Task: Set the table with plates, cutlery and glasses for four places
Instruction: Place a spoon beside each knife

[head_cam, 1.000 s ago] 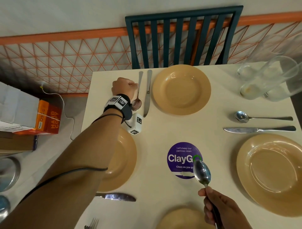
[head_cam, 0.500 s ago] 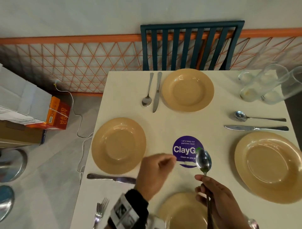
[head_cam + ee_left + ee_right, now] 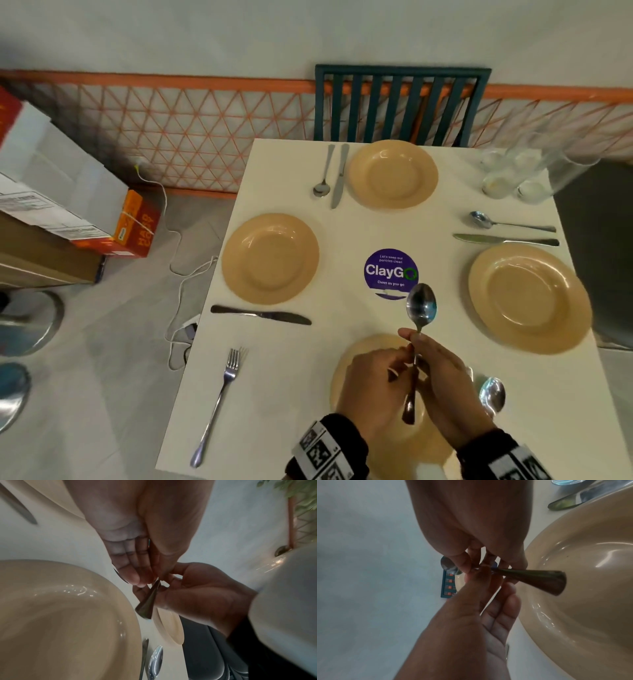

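Observation:
Four tan plates lie on the white table (image 3: 342,226): far (image 3: 393,174), left (image 3: 270,258), right (image 3: 529,298) and near (image 3: 346,377), the last partly hidden by my hands. My right hand (image 3: 416,342) holds a spoon (image 3: 421,305) upright over the near plate, pinching its neck. My left hand (image 3: 406,356) meets the handle just below, its thumb and fingertips (image 3: 137,580) pinching the stem. The spoon's flared end (image 3: 539,581) points back at me. Several glasses (image 3: 513,174) stand at the far right corner.
A spoon (image 3: 323,174) and knife (image 3: 339,176) lie left of the far plate. Another spoon (image 3: 510,222) and knife (image 3: 507,240) lie by the right plate. There is a knife (image 3: 260,314), a fork (image 3: 219,404), a spoon (image 3: 492,394), a purple sticker (image 3: 390,272) and a chair (image 3: 400,102).
My left hand has drawn back from the far place's spoon to the near plate and come onto the spoon in my right hand. The view has pulled back toward me.

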`<state>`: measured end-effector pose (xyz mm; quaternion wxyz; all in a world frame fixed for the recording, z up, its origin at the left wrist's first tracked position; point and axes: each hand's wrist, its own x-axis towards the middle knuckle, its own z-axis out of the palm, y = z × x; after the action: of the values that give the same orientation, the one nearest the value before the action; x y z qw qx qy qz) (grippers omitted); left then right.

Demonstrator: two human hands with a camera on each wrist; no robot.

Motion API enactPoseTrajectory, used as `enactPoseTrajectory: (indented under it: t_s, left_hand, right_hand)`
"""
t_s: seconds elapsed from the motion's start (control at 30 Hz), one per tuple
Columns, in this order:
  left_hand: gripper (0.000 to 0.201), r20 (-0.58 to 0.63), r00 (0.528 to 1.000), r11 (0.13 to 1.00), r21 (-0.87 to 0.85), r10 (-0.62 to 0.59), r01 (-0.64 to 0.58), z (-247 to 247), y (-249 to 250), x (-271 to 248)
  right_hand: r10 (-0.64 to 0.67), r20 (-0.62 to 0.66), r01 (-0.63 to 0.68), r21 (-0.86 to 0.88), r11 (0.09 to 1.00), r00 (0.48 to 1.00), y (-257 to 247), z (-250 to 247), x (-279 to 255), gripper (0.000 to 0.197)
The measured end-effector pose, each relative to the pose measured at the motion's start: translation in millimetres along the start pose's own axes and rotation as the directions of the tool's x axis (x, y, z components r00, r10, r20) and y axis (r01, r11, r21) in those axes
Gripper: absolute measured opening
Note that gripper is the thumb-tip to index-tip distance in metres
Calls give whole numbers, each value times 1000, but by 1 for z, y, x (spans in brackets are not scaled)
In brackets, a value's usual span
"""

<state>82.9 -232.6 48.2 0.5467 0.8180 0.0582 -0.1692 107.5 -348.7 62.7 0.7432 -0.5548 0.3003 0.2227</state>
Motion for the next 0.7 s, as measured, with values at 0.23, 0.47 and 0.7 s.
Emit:
enactPoseTrajectory:
  t_s: [0.23,0.47,0.7]
  left_hand:
    - [16,-116,993,999,38,-17,22,12,4,-36]
    - [19,-196,980,978,209,25,16,8,-5,-76]
    - [9,-184,981,931,365,55,16,-28,-35,-105]
  right_hand:
    - [-66,83,63,37,997,994,15,-6,-29,26]
    - [-25,231,39,-60,997,973,35,-18,-50,25]
    - [52,360,57,-285,957,931,47,-25,-72,22]
